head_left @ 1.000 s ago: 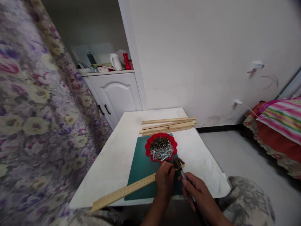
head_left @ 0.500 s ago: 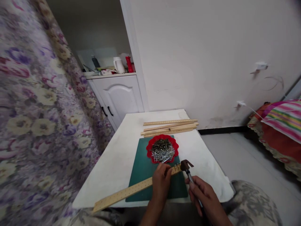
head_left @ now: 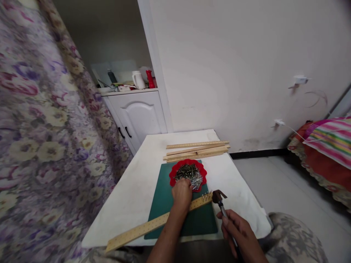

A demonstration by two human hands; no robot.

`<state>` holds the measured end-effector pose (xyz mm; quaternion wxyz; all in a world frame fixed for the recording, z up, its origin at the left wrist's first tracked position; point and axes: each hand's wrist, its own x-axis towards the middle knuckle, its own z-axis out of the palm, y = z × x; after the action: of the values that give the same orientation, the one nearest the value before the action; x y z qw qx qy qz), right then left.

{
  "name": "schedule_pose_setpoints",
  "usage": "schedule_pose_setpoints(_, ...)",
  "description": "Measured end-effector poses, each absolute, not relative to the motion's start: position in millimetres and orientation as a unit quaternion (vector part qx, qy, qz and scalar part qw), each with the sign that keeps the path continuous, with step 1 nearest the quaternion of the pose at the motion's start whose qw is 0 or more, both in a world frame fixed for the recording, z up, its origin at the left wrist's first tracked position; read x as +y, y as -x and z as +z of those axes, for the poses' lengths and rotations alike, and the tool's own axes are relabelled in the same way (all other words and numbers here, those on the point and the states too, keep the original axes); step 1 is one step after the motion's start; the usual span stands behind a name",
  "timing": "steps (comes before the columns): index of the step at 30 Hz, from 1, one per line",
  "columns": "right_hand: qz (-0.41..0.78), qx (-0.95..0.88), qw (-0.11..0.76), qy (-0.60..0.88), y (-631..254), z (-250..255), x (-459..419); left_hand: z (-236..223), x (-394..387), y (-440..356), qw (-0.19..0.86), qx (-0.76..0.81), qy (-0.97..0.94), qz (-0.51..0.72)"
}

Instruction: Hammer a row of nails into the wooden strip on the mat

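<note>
My left hand (head_left: pixel 182 192) reaches over the near rim of a red scalloped dish (head_left: pixel 175 172) full of small nails (head_left: pixel 189 170), its fingers curled down into the pile. What the fingers hold is hidden. My right hand (head_left: pixel 238 232) is closed round the handle of a small hammer (head_left: pixel 218 197), whose head hovers just past the right end of a long wooden strip (head_left: pixel 153 225). That strip lies slantwise across a green cutting mat (head_left: pixel 164 193), with a row of nails standing along its right end.
A white table (head_left: pixel 131 193) carries the mat and a stack of wooden strips (head_left: pixel 196 149) at its far edge. A floral curtain (head_left: pixel 41 128) hangs at the left. A white cabinet (head_left: pixel 137 113) stands behind. A striped bed cover (head_left: pixel 329 140) shows at the right.
My left hand left the strip's right end and moved up to the nail dish. The hammer drifted slightly right and stays in my right hand.
</note>
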<state>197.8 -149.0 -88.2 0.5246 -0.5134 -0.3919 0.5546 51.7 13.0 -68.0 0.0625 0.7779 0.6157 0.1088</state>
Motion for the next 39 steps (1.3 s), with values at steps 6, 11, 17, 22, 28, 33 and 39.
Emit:
schedule_pose_setpoints(6,0.554,-0.382,0.531,0.515,-197,-86,-149,-71,15,-54,0.066,0.617,-0.773,0.134)
schedule_pose_setpoints(11,0.553,-0.38,0.54,0.509,-195,-83,-149,-73,14,-51,0.117,0.61,-0.761,0.187)
schedule_pose_setpoints(17,0.551,-0.372,0.542,0.514,-196,-83,-150,-73,8,-37,0.179,0.533,-0.766,0.312)
schedule_pose_setpoints(22,0.549,-0.38,0.536,0.516,-196,-82,-150,-76,-9,-34,0.289,0.494,-0.724,0.385)
schedule_pose_setpoints(28,0.543,-0.373,0.541,0.522,-196,-83,-152,-92,-30,-44,0.41,0.482,-0.657,0.409)
schedule_pose_setpoints(33,0.55,-0.382,0.526,0.525,-198,-83,-152,-103,-32,-47,0.386,0.492,-0.667,0.404)
schedule_pose_setpoints(39,0.546,-0.378,0.532,0.526,-196,-82,-152,-105,-33,-46,0.35,0.497,-0.69,0.393)
